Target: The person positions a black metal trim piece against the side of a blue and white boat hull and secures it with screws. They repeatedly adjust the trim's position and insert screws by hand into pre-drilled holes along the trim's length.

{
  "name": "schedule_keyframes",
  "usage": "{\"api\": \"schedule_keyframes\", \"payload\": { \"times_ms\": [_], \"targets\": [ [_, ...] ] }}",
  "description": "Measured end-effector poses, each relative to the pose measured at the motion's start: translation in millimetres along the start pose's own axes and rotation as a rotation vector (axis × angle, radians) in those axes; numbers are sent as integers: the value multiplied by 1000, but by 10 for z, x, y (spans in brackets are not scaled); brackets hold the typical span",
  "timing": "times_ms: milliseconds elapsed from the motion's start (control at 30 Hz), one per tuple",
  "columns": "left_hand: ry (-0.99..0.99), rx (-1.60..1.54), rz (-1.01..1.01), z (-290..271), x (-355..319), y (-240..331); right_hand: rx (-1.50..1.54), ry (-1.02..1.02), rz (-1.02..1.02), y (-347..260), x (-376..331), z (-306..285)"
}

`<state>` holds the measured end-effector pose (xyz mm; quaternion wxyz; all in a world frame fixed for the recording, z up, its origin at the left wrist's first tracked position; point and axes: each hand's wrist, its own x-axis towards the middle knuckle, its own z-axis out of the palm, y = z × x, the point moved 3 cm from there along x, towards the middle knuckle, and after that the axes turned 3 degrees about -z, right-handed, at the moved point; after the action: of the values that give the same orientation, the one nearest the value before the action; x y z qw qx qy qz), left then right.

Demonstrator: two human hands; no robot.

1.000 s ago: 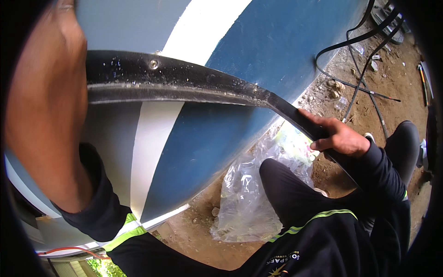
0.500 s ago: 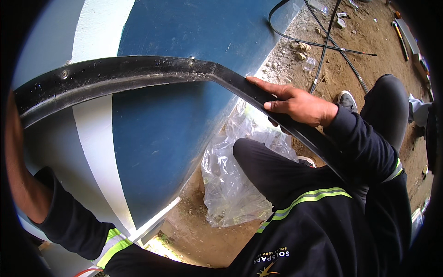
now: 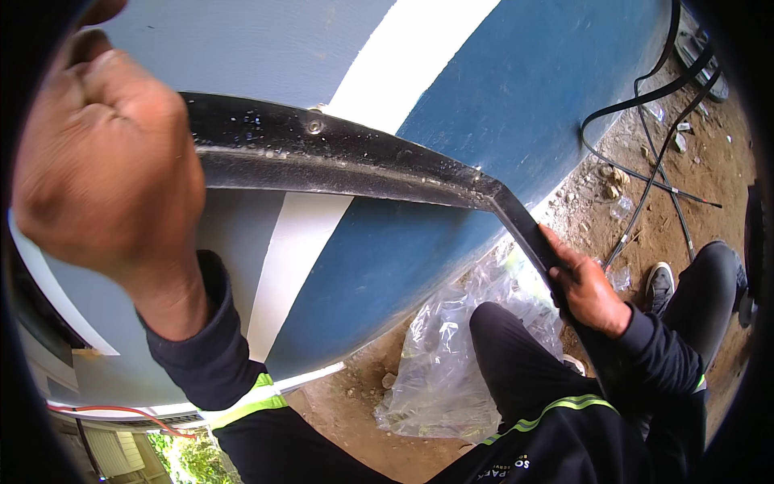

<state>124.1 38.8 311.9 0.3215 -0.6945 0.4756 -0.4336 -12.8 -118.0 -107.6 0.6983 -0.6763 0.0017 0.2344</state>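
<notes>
A black metal angle bar (image 3: 347, 161) lies along the painted wall, bends at a corner and slopes down to the right across my leg. My right hand (image 3: 591, 290) grips its sloping part just below that bend, thumb on the near face. At the upper left, my left hand (image 3: 113, 157) is closed in a fist, large and near the camera, in front of the bar's left part. What its fingers hold, if anything, is hidden. A round screw head (image 3: 314, 127) shows on the bar's upper flange.
The wall (image 3: 556, 89) carries grey, white and blue bands. A crumpled clear plastic sheet (image 3: 443, 363) lies on the dirt by my bent knee. Black cables (image 3: 657, 173) cross over stones on the right. A thin red cable (image 3: 121, 410) runs at the lower left.
My left hand has come up from the left edge and is closed in front of the bar. My right hand now wraps the bar more firmly. The whole view has shifted left.
</notes>
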Motion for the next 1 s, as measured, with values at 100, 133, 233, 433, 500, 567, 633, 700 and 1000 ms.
{"api": "schedule_keyframes", "payload": {
  "times_ms": [100, 133, 233, 433, 500, 567, 633, 700, 1000],
  "targets": [
    [202, 70, -37, 6, -62, -2, -11, 18, 29, -23, -43, -18],
    [283, 72, -35, 25, -91, -39, 19, -15, 117, 4, -51, -50],
    [394, 165, -51, 14, -249, -79, -4, -15, -10, 12, -19, -32],
    [751, 113, -634, -56, -480, 592, -55, -6, -53, 113, 11, -11],
    [569, 73, -950, 150, -596, 886, -49, -11, -43, 146, 14, -6],
    [454, 24, -949, 321, -664, 954, -61, 0, -60, 168, 18, 6],
    [558, -37, -903, 401, -725, 896, -94, 17, -76, 188, 25, 41],
    [601, -18, -819, 415, -723, 884, -57, 17, -10, 221, 18, 84],
    [402, -5, -1028, 255, -496, 964, 213, -5, 218, -78, -57, -193]
  ]
}}
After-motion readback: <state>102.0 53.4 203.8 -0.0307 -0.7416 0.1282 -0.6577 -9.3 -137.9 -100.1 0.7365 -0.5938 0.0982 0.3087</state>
